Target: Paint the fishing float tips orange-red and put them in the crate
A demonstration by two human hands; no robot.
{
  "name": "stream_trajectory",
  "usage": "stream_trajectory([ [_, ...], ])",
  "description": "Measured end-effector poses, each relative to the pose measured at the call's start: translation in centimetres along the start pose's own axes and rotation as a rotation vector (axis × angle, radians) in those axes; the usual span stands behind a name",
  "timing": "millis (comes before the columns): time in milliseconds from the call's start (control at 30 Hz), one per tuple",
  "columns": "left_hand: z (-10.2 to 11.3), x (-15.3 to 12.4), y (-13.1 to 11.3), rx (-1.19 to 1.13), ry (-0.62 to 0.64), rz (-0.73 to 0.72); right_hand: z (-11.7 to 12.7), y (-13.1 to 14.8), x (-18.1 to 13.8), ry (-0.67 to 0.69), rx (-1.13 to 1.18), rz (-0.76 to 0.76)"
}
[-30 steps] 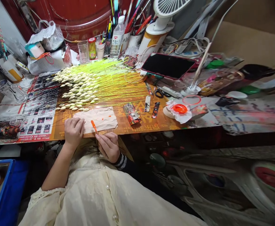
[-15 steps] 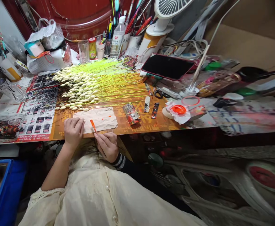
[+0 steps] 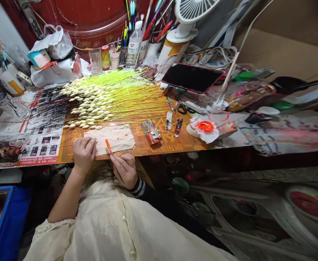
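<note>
The right hand (image 3: 123, 171) pinches an orange stick (image 3: 108, 146) between its fingers. The left hand (image 3: 84, 153) rests empty, just beside a cloth (image 3: 110, 139).

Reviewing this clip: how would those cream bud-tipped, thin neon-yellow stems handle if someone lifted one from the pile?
Probably light, since each cream bud-tipped neon-yellow stem looks hair-thin. It would likely flex and droop, bud end dipping. Lying closely packed and crossed, one may snag its neighbours when pulled.
</note>
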State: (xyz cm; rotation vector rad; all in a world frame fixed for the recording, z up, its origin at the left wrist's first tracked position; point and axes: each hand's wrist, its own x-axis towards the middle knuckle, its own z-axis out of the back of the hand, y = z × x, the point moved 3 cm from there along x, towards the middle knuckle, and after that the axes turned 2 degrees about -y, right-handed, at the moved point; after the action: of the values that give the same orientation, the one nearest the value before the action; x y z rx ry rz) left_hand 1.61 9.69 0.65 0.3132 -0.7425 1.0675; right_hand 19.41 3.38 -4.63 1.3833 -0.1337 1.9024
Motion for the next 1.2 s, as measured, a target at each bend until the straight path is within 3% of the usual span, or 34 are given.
stream_trajectory([
  [533,0.4,-0.7,0.5,0.023,-0.014,0.027,-1.6,1.0,-0.1,0.048,-0.011,0.039],
  [1200,0.3,-0.8,0.6,0.031,-0.019,0.022,-1.7,0.9,-0.2,0.07,-0.017,0.008],
])
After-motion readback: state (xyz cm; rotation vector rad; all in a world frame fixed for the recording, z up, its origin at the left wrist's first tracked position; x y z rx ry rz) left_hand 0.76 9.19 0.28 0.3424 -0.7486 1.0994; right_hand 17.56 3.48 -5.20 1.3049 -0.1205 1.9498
